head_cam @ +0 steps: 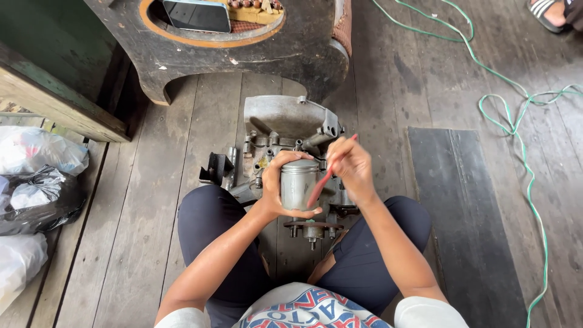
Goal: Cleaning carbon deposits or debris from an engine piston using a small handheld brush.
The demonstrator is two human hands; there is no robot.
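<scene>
A plank floor (152, 200) runs under everything, with a dark board (467, 206) to the right, a green cord (516, 121) looping past it and plastic bags (33, 188) at the left edge. Between the person's knees sits a grey engine block (288, 130). Just above it the left hand (276, 185) wraps its fingers tight round a metal cylinder (299, 182) — long axis upright, capped end up. The right hand (352, 167) sits just beside it, to the right, fingers pinched shut on a red stick (328, 176) — the stick slants down-left across the cylinder's right face, tip low on it.
</scene>
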